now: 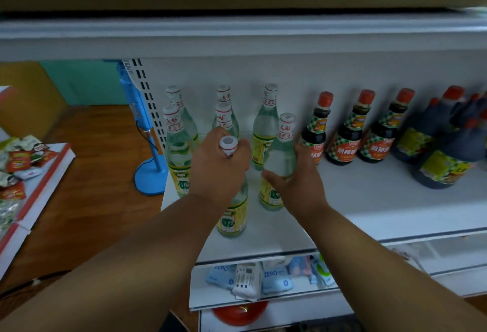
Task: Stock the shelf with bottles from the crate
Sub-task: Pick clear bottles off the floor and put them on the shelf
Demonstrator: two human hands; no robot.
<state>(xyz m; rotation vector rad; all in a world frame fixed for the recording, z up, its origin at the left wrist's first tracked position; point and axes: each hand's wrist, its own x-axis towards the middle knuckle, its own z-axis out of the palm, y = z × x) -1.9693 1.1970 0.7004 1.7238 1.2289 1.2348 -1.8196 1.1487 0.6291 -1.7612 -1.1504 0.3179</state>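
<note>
Bottles were mid-placement: my left hand [220,165] gripped one bottle's [232,215] neck, my right hand [297,184] wrapped another [276,171], both on the shelf [369,200]. Next I'd probably let go carefully, then grab more.

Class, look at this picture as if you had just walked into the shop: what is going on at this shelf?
A person is stocking a white shelf with clear bottles. The left hand grips the neck of one bottle near the shelf's front. The right hand holds the body of a second bottle beside it. More clear bottles stand in rows behind, and dark sauce bottles stand to the right. No crate is in view.
</note>
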